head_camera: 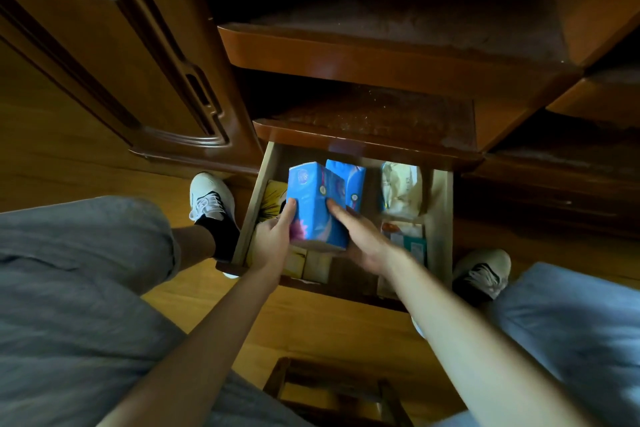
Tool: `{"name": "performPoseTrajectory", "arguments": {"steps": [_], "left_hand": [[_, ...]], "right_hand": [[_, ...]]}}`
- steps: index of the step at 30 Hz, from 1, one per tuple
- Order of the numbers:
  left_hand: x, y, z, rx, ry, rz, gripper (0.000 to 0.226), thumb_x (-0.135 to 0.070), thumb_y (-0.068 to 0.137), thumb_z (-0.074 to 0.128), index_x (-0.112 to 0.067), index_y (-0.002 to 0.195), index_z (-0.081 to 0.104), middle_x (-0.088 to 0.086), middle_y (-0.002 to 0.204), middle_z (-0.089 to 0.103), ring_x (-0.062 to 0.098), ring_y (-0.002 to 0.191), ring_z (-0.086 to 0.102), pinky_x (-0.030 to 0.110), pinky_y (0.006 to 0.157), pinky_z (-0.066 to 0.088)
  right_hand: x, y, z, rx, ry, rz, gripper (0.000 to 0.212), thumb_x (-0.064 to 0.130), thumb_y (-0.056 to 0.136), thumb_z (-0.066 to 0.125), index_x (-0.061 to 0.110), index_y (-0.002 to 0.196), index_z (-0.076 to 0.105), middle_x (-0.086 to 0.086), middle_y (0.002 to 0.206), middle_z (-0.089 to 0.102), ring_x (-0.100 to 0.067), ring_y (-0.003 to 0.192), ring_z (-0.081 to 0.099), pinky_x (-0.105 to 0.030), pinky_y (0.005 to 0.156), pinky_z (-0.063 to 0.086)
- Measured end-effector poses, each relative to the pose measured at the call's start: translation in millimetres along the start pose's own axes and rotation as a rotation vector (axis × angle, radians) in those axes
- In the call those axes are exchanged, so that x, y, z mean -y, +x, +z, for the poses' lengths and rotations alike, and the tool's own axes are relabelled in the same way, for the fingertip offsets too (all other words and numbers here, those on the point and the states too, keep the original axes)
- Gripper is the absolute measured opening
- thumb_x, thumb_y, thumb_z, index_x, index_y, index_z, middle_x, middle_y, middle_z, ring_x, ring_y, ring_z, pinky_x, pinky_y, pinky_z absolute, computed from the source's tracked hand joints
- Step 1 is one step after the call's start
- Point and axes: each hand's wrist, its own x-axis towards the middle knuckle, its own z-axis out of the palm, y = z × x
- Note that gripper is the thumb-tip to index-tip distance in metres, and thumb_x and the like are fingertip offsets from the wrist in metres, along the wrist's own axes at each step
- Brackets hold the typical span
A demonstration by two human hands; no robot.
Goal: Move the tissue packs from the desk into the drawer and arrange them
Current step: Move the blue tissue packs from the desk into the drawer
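Gripping blue tissue pack point(317, 210) over open drawer point(441, 218): left hand point(273, 236), right hand point(360, 239) curled round its sides.

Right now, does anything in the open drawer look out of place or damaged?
Nothing looks damaged or spilled. The blue plastic-wrapped tissue pack, held by the left hand and right hand, tilts above the open wooden drawer, not yet set beside the second blue tissue pack.
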Motion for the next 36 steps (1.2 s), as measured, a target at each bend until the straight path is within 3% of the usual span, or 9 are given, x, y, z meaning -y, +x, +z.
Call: {"name": "performPoseTrajectory", "arguments": {"steps": [2, 5, 9, 11, 17, 24, 27, 32, 36], "left_hand": [[0.2, 1.1, -3.7, -0.074, 0.08, 0.097, 0.025, -0.041, 0.097, 0.06, -0.022, 0.087, 0.073, -0.007, 0.075, 0.074, -0.002, 0.06, 0.068, 0.011, 0.047, 0.047], [-2.0, -0.6, -8.8, -0.065, 0.085, 0.16, 0.022, -0.026, 0.099, 0.061, -0.018, 0.118, 0.069, -0.004, 0.094, 0.073, 0.001, 0.072, 0.072, 0.018, 0.055, 0.056], [-8.0, 11.6, -24.6, -0.176, 0.33, 0.346, 0.035, -0.027, 0.096, 0.063, -0.02, 0.131, 0.063, 0.003, 0.127, 0.064, 0.013, 0.114, 0.063, 0.039, 0.095, 0.055], [-13.9, 21.5, -33.9, -0.264, 0.471, 0.418, 0.037, -0.026, 0.095, 0.061, -0.02, 0.131, 0.062, 0.003, 0.131, 0.06, 0.019, 0.12, 0.056, 0.044, 0.1, 0.051], [-1.9, 35.5, -41.6, -0.182, 0.672, 0.286, 0.053, -0.021, 0.09, 0.058, -0.018, 0.143, 0.051, 0.008, 0.142, 0.048, 0.027, 0.13, 0.044, 0.046, 0.105, 0.045], [13.5, 48.9, -37.9, -0.117, 0.668, 0.154, 0.055, -0.043, 0.09, 0.056, -0.022, 0.14, 0.05, 0.004, 0.146, 0.04, 0.027, 0.13, 0.041, 0.041, 0.103, 0.043], [16.6, 53.5, -36.1, -0.121, 0.671, 0.139, 0.051, -0.044, 0.09, 0.056, -0.026, 0.138, 0.051, 0.003, 0.146, 0.039, 0.026, 0.13, 0.04, 0.043, 0.102, 0.044], [21.8, 54.5, -36.4, -0.134, 0.699, 0.164, 0.047, -0.037, 0.092, 0.057, -0.024, 0.136, 0.052, 0.004, 0.147, 0.039, 0.026, 0.127, 0.043, 0.045, 0.099, 0.048], [23.8, 54.6, -36.9, -0.139, 0.703, 0.179, 0.043, -0.034, 0.092, 0.056, -0.023, 0.134, 0.055, 0.003, 0.147, 0.039, 0.026, 0.127, 0.044, 0.046, 0.098, 0.05]], "right_hand": [[-3.1, -1.4, -4.7, 0.017, 0.004, 0.027, 0.052, 0.05, 0.086, 0.075, 0.029, 0.131, 0.06, -0.003, 0.125, 0.072, -0.026, 0.118, 0.067, -0.057, 0.097, 0.054], [-4.9, 1.0, -5.7, 0.033, 0.059, 0.067, 0.05, 0.042, 0.087, 0.072, 0.022, 0.131, 0.061, -0.013, 0.127, 0.069, -0.033, 0.117, 0.065, -0.062, 0.095, 0.053], [13.6, 21.4, 7.5, -0.139, 0.069, 0.022, 0.04, 0.045, 0.085, 0.072, 0.025, 0.12, 0.067, -0.01, 0.115, 0.073, -0.026, 0.107, 0.067, -0.056, 0.099, 0.052], [29.3, 34.1, 15.5, -0.251, -0.009, 0.023, 0.044, 0.05, 0.085, 0.073, 0.027, 0.121, 0.062, -0.007, 0.116, 0.072, -0.026, 0.11, 0.067, -0.054, 0.101, 0.052], [46.4, 64.6, 44.3, -0.369, -0.065, 0.121, 0.058, 0.048, 0.086, 0.077, 0.025, 0.129, 0.046, -0.011, 0.12, 0.06, -0.028, 0.103, 0.065, -0.037, 0.064, 0.062], [51.3, 102.1, 65.6, -0.496, 0.086, 0.166, 0.045, 0.054, 0.085, 0.075, 0.018, 0.103, 0.054, -0.013, 0.102, 0.058, -0.025, 0.08, 0.062, -0.027, 0.065, 0.059], [53.0, 122.2, 70.3, -0.627, -0.056, 0.059, 0.047, 0.054, 0.085, 0.073, 0.015, 0.106, 0.055, -0.007, 0.097, 0.062, -0.018, 0.063, 0.059, -0.023, 0.06, 0.053], [49.3, 147.3, 68.9, -0.733, -0.135, -0.041, 0.043, 0.047, 0.095, 0.062, 0.013, 0.118, 0.05, -0.003, 0.099, 0.061, -0.027, 0.088, 0.07, -0.043, 0.088, 0.061], [50.2, 151.9, 67.6, -0.752, -0.416, -0.068, 0.059, 0.029, 0.094, 0.066, 0.007, 0.145, 0.047, -0.016, 0.143, 0.053, -0.038, 0.119, 0.062, -0.048, 0.097, 0.056]]}}
